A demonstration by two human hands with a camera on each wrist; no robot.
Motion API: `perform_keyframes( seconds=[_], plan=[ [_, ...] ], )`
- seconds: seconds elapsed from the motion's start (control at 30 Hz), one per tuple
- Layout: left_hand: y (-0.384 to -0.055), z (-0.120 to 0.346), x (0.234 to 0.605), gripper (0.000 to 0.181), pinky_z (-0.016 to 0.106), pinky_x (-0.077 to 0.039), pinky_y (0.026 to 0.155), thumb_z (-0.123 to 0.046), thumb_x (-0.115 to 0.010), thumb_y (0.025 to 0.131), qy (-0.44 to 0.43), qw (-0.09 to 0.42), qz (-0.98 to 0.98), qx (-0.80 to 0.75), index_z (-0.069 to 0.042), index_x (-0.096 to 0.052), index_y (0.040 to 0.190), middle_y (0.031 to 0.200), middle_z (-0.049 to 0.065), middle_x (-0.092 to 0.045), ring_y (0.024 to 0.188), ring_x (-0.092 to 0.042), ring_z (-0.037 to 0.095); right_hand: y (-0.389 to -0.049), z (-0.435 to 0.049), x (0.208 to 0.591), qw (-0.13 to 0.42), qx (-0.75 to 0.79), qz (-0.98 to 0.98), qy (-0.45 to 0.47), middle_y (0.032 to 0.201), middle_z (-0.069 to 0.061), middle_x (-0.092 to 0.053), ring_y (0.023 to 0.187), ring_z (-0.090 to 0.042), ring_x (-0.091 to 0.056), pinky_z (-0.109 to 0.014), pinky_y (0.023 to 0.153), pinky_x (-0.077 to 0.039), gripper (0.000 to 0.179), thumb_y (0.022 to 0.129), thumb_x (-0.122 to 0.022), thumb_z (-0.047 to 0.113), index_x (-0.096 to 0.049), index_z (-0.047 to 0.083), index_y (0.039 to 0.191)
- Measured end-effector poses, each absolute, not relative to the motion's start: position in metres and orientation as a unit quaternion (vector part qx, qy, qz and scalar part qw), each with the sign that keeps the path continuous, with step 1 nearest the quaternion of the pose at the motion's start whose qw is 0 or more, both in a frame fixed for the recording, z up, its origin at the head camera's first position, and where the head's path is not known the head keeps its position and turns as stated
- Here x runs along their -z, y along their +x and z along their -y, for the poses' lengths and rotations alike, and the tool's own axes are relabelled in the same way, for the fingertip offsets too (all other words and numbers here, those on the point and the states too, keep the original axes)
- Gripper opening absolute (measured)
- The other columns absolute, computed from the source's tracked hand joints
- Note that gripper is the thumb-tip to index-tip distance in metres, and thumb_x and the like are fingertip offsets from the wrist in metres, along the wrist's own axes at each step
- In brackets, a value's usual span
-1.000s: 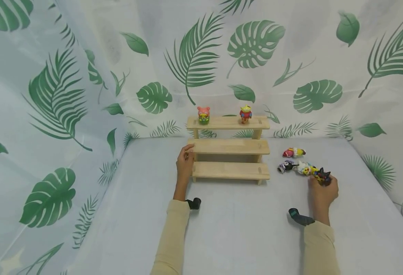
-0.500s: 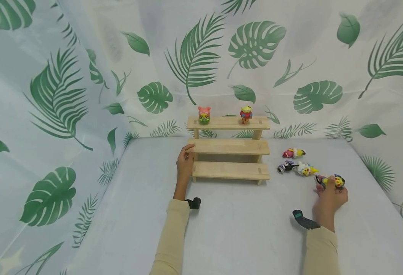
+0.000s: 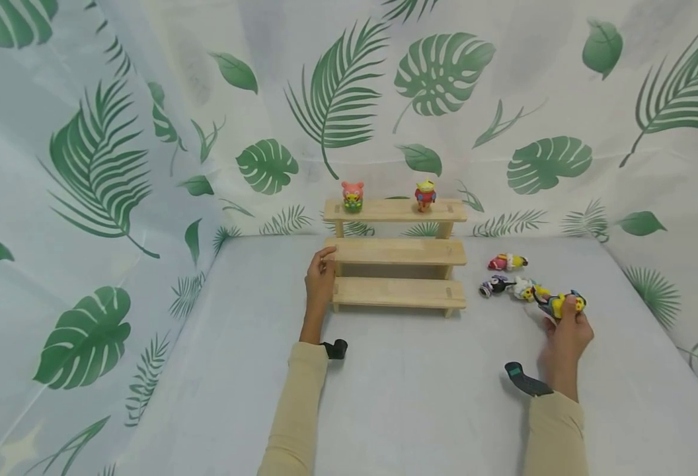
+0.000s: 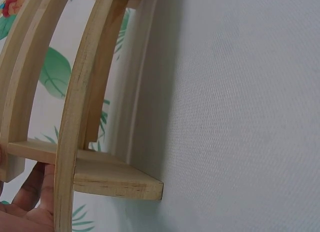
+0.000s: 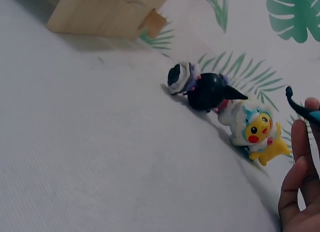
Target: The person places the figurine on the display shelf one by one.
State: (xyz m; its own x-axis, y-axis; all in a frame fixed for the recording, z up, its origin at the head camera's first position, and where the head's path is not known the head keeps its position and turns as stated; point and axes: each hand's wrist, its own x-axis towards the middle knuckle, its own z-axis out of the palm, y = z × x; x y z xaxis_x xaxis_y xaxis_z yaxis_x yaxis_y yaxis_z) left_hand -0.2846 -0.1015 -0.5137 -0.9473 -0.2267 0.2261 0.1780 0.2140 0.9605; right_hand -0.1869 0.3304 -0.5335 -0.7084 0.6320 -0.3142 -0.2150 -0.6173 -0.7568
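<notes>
My left hand (image 3: 320, 281) grips the left end of the middle step of a three-step wooden display stand (image 3: 396, 251). In the left wrist view, fingers (image 4: 35, 192) lie against the stand's side board. My right hand (image 3: 569, 340) pinches a yellow toy figurine in a black-and-blue costume (image 3: 558, 305), held tilted above the table. Only its dark curved tail-like part (image 5: 299, 109) shows in the right wrist view. Just left of that hand lies a yellow figurine in a white fluffy hood (image 5: 255, 127), next to a black-and-purple figurine (image 5: 206, 90).
A pink-hooded figurine (image 3: 352, 197) and a figurine with a green-yellow head and red top (image 3: 425, 196) stand on the top step. A red-and-yellow figurine (image 3: 507, 262) lies right of the stand. Leaf-printed cloth (image 3: 337, 92) walls the white table (image 3: 414, 396).
The right hand has lifted and turned the black-costumed figurine, moving right and then slightly back left, so its yellow face now shows. The left hand has stayed on the stand.
</notes>
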Motion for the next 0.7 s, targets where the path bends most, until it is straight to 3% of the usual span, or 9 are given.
perform_keyframes(
  seconds=[0.13,0.3,0.4,0.57,0.7],
  plan=[
    [-0.285,0.102,0.515,0.029,0.024,-0.046,0.066,-0.036,-0.051,0.102,0.016,0.159,0.764,0.626,-0.022,-0.064,0.123,0.108,0.012,-0.070,0.085,-0.062,0.027,-0.189,-0.323,0.533,0.233,-0.886,0.323,-0.236,0.101,-0.010,-0.072,0.061,-0.022,-0.065,-0.024,0.055,-0.049,0.043,0.088,-0.070,0.032,-0.059,0.006,0.121],
    [-0.286,0.103,0.515,0.028,0.025,-0.043,0.063,-0.036,-0.050,0.102,0.015,0.150,0.761,0.630,-0.024,-0.064,0.124,0.101,0.019,-0.068,0.080,-0.060,0.032,-0.192,-0.313,0.530,0.196,-0.918,0.295,-0.177,0.114,-0.011,-0.067,0.084,-0.025,-0.072,-0.027,0.065,-0.057,0.043,0.090,-0.068,0.010,-0.052,0.009,0.130],
    [-0.286,0.103,0.514,0.027,0.024,-0.043,0.063,-0.035,-0.050,0.103,0.020,0.149,0.760,0.632,-0.024,-0.064,0.123,0.104,0.016,-0.069,0.083,-0.060,0.030,-0.194,-0.304,0.523,0.172,-0.919,0.326,-0.139,0.119,-0.012,-0.067,0.095,-0.024,-0.072,-0.026,0.072,-0.057,0.047,0.091,-0.064,0.001,-0.048,0.007,0.134],
    [-0.286,0.103,0.513,0.027,0.023,-0.043,0.062,-0.033,-0.050,0.103,0.021,0.154,0.759,0.632,-0.023,-0.064,0.123,0.105,0.013,-0.070,0.082,-0.060,0.029,-0.202,-0.284,0.506,0.164,-0.900,0.397,-0.075,0.117,-0.012,-0.066,0.094,-0.020,-0.072,-0.022,0.072,-0.055,0.048,0.094,-0.060,0.000,-0.041,0.001,0.138],
    [-0.286,0.102,0.515,0.027,0.022,-0.043,0.062,-0.035,-0.051,0.102,0.025,0.149,0.760,0.632,-0.025,-0.064,0.123,0.104,0.011,-0.070,0.077,-0.058,0.022,-0.210,-0.266,0.494,0.170,-0.871,0.458,-0.043,0.122,-0.012,-0.064,0.094,-0.016,-0.071,-0.020,0.073,-0.054,0.043,0.094,-0.060,0.002,-0.045,-0.001,0.135]
  ],
)
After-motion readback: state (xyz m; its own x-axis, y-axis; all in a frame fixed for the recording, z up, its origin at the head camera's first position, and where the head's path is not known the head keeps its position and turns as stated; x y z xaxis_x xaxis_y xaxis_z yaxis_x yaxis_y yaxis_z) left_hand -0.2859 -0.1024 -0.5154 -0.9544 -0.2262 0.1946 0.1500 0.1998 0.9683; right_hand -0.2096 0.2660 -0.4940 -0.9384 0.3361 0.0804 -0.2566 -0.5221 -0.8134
